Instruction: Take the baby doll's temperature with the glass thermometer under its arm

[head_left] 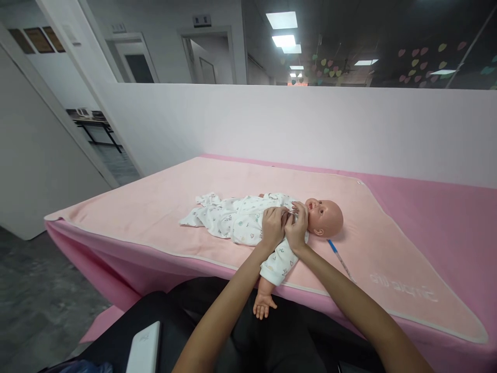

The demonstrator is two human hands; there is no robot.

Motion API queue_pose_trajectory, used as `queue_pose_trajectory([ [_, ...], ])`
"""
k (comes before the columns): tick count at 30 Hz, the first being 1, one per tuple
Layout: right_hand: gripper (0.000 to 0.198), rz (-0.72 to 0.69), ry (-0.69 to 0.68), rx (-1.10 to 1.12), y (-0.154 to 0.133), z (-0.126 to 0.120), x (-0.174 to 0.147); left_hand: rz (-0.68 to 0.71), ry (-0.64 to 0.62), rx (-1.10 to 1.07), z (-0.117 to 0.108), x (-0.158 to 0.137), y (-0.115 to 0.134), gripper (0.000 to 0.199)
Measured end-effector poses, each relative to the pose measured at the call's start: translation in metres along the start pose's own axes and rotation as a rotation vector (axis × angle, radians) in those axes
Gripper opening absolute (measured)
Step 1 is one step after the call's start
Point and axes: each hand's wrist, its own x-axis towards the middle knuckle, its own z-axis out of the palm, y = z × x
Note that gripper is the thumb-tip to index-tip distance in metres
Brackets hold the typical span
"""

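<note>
We see the doll (246, 220) lying on the pink mat (128, 207). Near its neck, left hand (274, 224) and right hand (296, 226) meet, fingers half curled — whether they grip something, we cannot tell.

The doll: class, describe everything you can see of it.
The doll lies on its back on the pink mat, its smooth, bald, plastic-looking head to the right in the picture. It wears white, printed clothes that look like soft cloth; no feet show. The near arm, bare below the cuff, reaches past the mat's edge. The person's left hand and right hand are at its upper chest; whether they grip the clothes is unclear.
</note>
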Motion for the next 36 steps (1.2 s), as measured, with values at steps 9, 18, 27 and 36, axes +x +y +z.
queue_pose_trajectory([
  [9,0.024,-0.05,0.072,-0.012,0.0018,-0.0004,0.0014,0.035,-0.042,0.031,-0.002,0.0034,0.0007,0.019],
  [18,0.026,-0.086,0.083,-0.037,0.0019,-0.0003,0.0,0.036,-0.047,0.008,-0.0036,0.0029,0.0008,0.011],
  [27,0.028,-0.052,-0.002,-0.072,-0.0007,-0.0006,-0.0003,0.011,-0.038,0.034,-0.0021,0.0013,-0.0005,0.011],
  [36,0.021,-0.05,0.026,-0.062,-0.0015,-0.0021,-0.0003,0.002,-0.048,0.031,-0.0014,0.0009,-0.0011,0.013],
])
